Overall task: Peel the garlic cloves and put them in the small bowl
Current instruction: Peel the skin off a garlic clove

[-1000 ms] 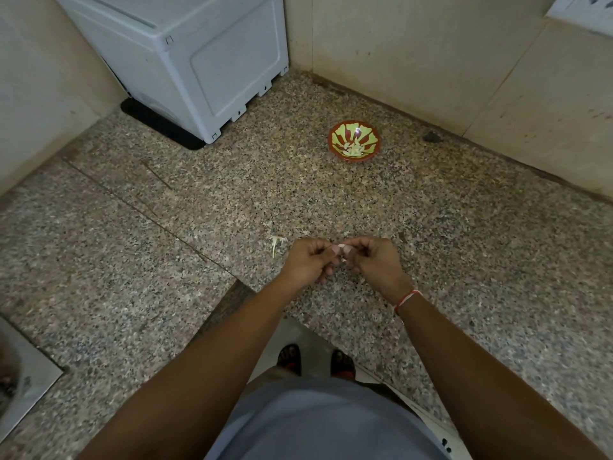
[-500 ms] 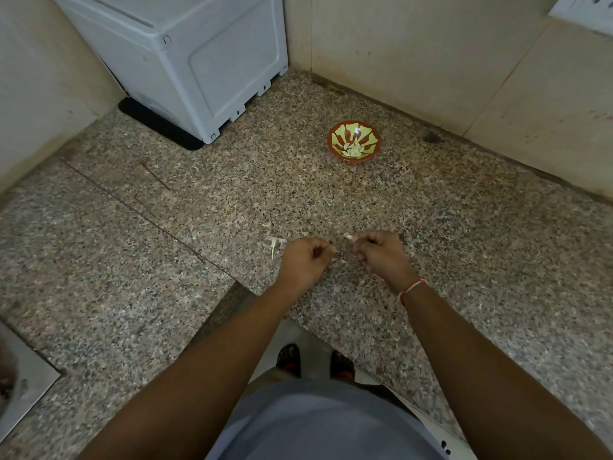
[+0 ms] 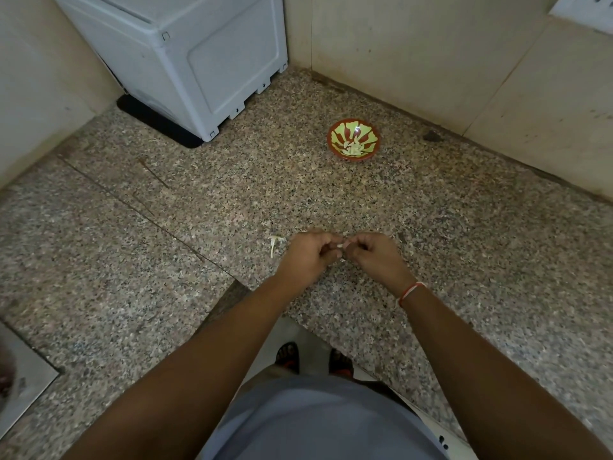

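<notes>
Head view: hands rejoined; left hand [image 3: 310, 252] and right hand [image 3: 373, 255] pinch garlic clove [image 3: 340, 246].

text: none legible | labels: none | brands: none | numbers: none | signs: none

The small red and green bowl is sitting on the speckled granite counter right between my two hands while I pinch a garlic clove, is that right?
Not quite. The small red and green bowl sits on the speckled granite counter well beyond the hands, near the back wall, not between them. The head view shows it. The left hand and right hand do pinch a pale garlic clove between them.
</notes>
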